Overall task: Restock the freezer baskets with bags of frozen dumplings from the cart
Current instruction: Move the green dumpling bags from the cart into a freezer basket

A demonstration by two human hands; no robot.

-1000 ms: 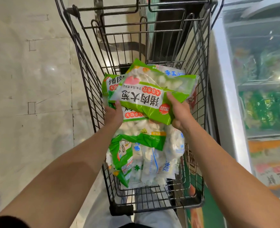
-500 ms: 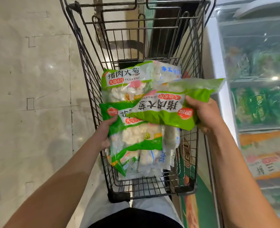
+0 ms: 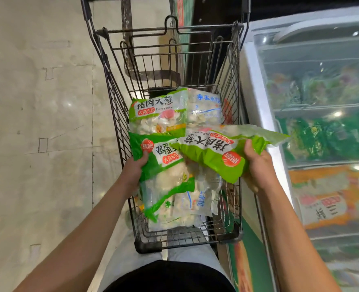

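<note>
Over cart (image 3: pixel 115 85), each hand (image 3: pixel 256 163) grips a dumpling bag (image 3: pixel 214 152).

Cart (image 3: pixel 111 85) top open; far half of basket bare wire, reachable from above. Near half packed with dumpling bags (image 3: pixel 163 123). Wire sides block sideways reach. Freezer (image 3: pixel 256 85) right alongside, glass lid (image 3: pixel 322 66) covering stock.
</note>
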